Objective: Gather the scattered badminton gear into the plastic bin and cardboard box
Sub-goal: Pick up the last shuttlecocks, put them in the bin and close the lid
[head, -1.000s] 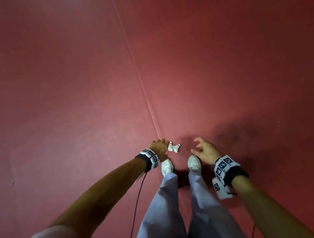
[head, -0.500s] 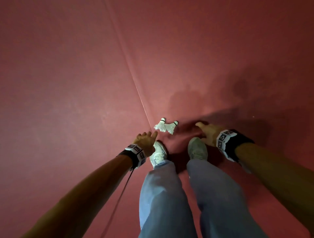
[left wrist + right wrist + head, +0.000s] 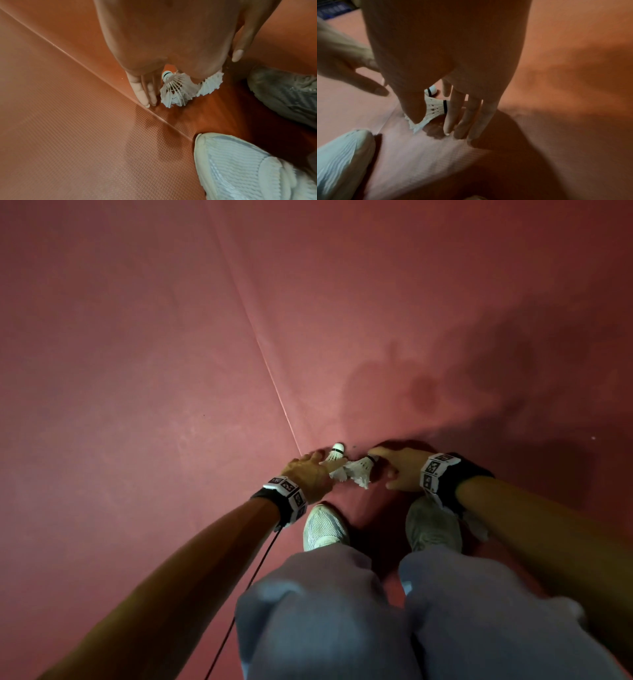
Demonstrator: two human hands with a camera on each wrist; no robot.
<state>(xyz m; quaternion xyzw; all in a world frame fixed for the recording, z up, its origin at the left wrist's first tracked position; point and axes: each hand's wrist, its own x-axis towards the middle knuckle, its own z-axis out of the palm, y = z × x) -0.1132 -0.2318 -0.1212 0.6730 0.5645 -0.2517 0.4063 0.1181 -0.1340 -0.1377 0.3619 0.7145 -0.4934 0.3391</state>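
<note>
Two white feather shuttlecocks lie skirt to skirt on the red floor just ahead of my feet. The left shuttlecock sits between my left hand's straight fingers, which touch the floor, and its thumb, held apart. The right shuttlecock lies between my right hand's thumb and its straight fingers, whose tips reach the floor beside the black-banded cork. Neither hand has closed. The bin and the box are out of view.
My two white shoes stand right behind the shuttlecocks. A raised seam in the red mat runs diagonally to the left hand. A thin black cable hangs from the left wrist.
Both hands have moved forward and down from beside my shoes to the shuttlecocks, and now straddle one each. The shuttlecocks have stayed where they lay.
</note>
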